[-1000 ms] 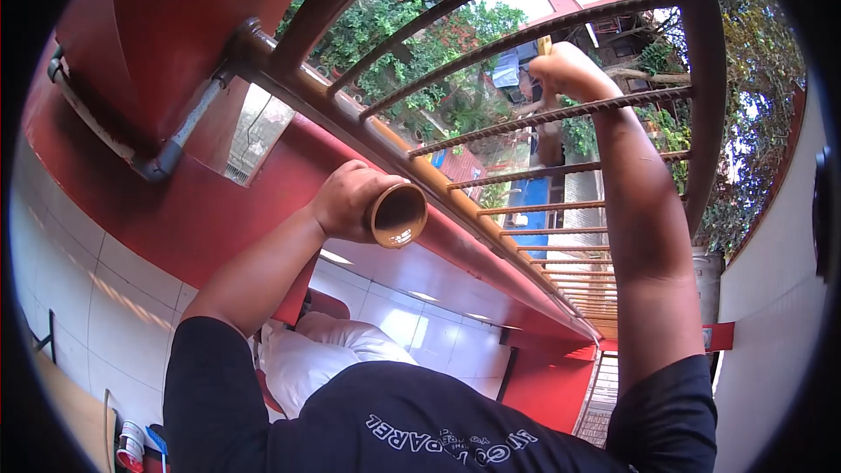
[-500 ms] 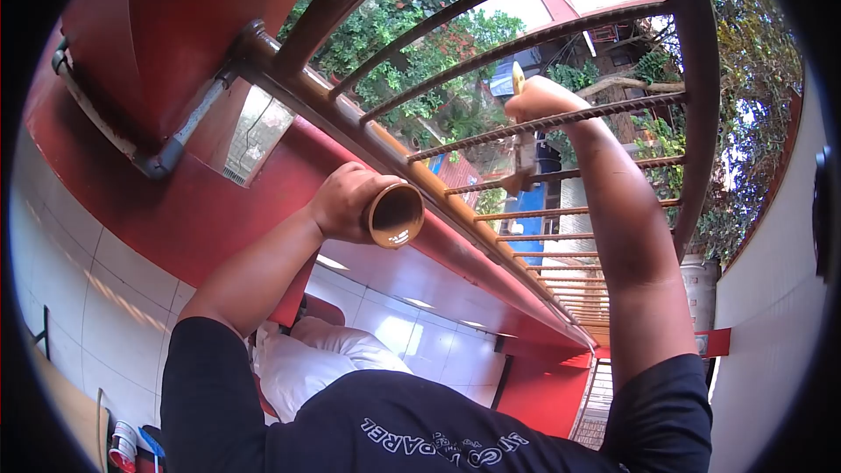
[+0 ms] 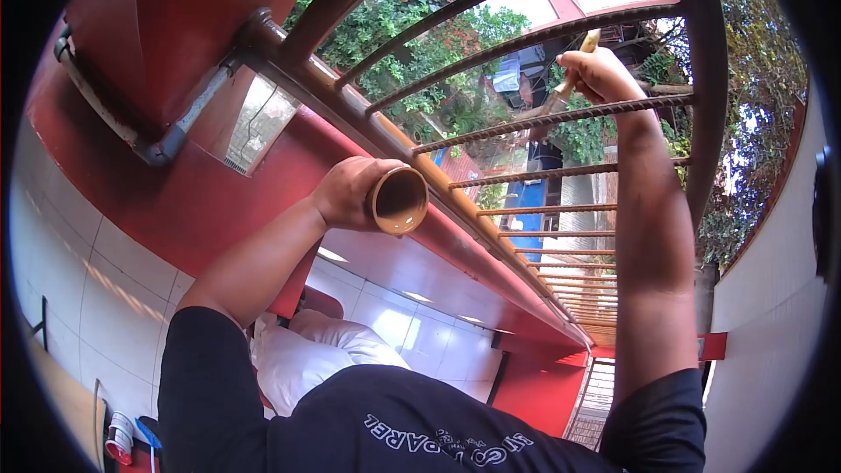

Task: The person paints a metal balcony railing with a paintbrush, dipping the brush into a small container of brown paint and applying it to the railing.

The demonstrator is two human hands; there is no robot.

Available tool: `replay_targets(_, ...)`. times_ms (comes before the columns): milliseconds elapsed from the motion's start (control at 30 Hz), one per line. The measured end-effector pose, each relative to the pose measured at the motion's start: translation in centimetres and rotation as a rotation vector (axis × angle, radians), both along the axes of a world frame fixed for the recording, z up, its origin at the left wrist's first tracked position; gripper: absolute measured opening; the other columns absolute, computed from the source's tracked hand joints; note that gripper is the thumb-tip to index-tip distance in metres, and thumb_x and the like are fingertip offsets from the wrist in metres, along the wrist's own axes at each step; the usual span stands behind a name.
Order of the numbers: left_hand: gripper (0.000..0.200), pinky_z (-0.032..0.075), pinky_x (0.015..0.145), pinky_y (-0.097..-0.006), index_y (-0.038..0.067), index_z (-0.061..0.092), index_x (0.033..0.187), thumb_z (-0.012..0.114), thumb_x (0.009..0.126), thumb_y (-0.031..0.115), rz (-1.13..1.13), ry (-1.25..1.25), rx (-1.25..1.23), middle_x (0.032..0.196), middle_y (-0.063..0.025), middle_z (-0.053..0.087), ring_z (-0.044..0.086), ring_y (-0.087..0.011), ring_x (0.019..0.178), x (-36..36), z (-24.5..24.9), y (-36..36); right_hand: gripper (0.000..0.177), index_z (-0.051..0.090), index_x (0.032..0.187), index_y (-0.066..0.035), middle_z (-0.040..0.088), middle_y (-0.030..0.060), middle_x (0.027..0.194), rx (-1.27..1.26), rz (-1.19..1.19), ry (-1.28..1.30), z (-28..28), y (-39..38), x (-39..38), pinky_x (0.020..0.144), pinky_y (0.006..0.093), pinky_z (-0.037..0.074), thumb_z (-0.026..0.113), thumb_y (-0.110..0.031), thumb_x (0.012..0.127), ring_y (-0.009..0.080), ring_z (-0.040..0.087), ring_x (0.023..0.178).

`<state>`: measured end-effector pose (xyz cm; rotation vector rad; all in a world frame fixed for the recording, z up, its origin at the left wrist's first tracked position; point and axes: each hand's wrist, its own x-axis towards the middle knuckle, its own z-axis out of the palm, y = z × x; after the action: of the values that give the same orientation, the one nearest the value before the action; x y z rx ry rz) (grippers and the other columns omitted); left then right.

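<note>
My left hand is wrapped round a brown cup, its open mouth facing me and a little shiny liquid near its rim. Beyond the bars, my right hand grips the pale handle of a paintbrush, whose bristles point down and left. The brush looks apart from the metal bars. My right forearm passes beside the brown railing, made of ribbed rods in a thick frame. The railing's lower rail is a lighter yellow-brown beyond the cup.
A red ledge runs below the railing. Grey pipe bends at the left by a red column. White bags lie on the tiled floor. A paint can stands at the lower left. Plants grow outside.
My right hand has moved right and slightly up with the brush, which now tilts down to the left. My left hand and the cup have shifted only slightly.
</note>
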<state>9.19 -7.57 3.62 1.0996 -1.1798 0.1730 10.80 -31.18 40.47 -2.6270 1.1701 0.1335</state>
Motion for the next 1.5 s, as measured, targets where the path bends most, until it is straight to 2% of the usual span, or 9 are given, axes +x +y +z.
replay_targets(100,0.09,0.056,0.082,-0.0437,0.012,0.054,0.128,0.097,0.056,0.045,-0.019,0.018,-0.005,0.108,-0.0097,0.07,0.071,-0.0319,0.094,-0.1,-0.1,-0.2,0.034,0.065,0.082,-0.01,0.058,-0.0016,0.067,0.144,-0.119,-0.365,-2.1,-0.9,-1.8,0.047,0.0223,0.037,0.08,-0.041,0.085,0.0084,0.051,0.054)
replay_targets(233,0.09,0.057,0.082,-0.0433,0.012,0.054,0.128,0.097,0.056,0.044,-0.017,0.009,-0.003,0.109,-0.0101,0.07,0.071,-0.032,0.094,0.0,0.0,-0.1,0.025,0.063,0.106,-0.003,0.068,0.0102,0.09,0.422,-0.234,-0.702,-4.1,0.6,-4.5,0.06,0.0302,0.059,0.069,-0.026,0.097,0.0191,0.067,0.067)
replay_targets(367,0.089,0.057,0.082,-0.0429,0.012,0.054,0.128,0.096,0.057,0.043,-0.028,0.012,-0.005,0.109,-0.0102,0.07,0.071,-0.0319,0.094,-0.1,0.0,-0.2,0.025,0.06,0.116,-0.005,0.069,0.0122,0.101,0.478,-0.285,-0.998,-6.7,2.0,-7.1,0.064,0.0356,0.058,0.066,-0.024,0.1,0.0247,0.07,0.078)
replay_targets(400,0.088,0.058,0.083,-0.0427,0.011,0.054,0.128,0.096,0.057,0.044,-0.033,0.015,0.001,0.109,-0.0102,0.07,0.071,-0.0318,0.094,-0.2,0.1,-0.2,0.028,0.058,0.121,-0.006,0.065,0.0147,0.108,0.505,-0.278,-1.02,-7.1,2.5,-7.6,0.076,0.0399,0.061,0.066,-0.022,0.1,0.03,0.07,0.091)
replay_targets(767,0.092,0.057,0.088,-0.0424,0.009,0.055,0.129,0.098,0.055,0.044,-0.077,0.001,0.025,0.114,-0.0099,0.07,0.07,-0.0312,0.099,-0.2,-0.2,-0.4,0.023,0.05,0.118,-0.004,0.061,0.013,0.105,0.463,-0.34,-1.394,-12.5,13.2,-11.9,0.089,0.0457,0.058,0.056,-0.022,0.105,0.0268,0.066,0.094)
replay_targets(1033,0.093,0.055,0.092,-0.0431,0.01,0.051,0.131,0.098,0.057,0.04,0.008,0.057,-0.015,0.117,-0.0093,0.067,0.068,-0.0312,0.104,-0.3,-0.8,-0.5,0.014,0.06,0.101,0.0,0.067,0.0126,0.094,0.108,0.068,-1.354,-14.7,16.5,-23.7,0.079,0.0376,0.062,0.061,-0.014,0.1,0.02,0.067,0.088)
replay_targets(1100,0.096,0.054,0.092,-0.0438,0.011,0.048,0.133,0.097,0.056,0.041,0.029,0.0,-0.036,0.118,-0.0083,0.066,0.067,-0.0311,0.105,-0.2,-0.6,-0.5,0.013,0.062,0.095,-0.001,0.067,0.0117,0.092,-0.07,0.209,-1.061,-15.0,16.9,-24.3,0.077,0.0353,0.058,0.065,-0.013,0.096,0.0194,0.066,0.084)
replay_targets(1300,0.089,0.053,0.088,-0.0458,0.013,0.048,0.13,0.095,0.059,0.042,0.089,-0.06,-0.132,0.113,-0.0083,0.065,0.066,-0.0327,0.099,-0.3,-0.1,-0.8,0.012,0.073,0.079,-0.002,0.073,0.0098,0.074,-0.046,0.217,-0.862,-17.4,18.3,-20.3,0.066,0.0306,0.054,0.083,-0.008,0.076,0.0214,0.07,0.068)
replay_targets(1500,0.087,0.053,0.087,-0.0468,0.013,0.049,0.128,0.094,0.06,0.044,0.167,-0.092,-0.127,0.11,-0.0107,0.065,0.067,-0.0337,0.098,-0.7,0.1,-0.7,0.015,0.074,0.078,-0.004,0.072,0.0076,0.071,-0.131,0.368,-0.758,-20.1,19.0,-16.0,0.06,0.0324,0.054,0.087,-0.013,0.077,0.0191,0.07,0.062)
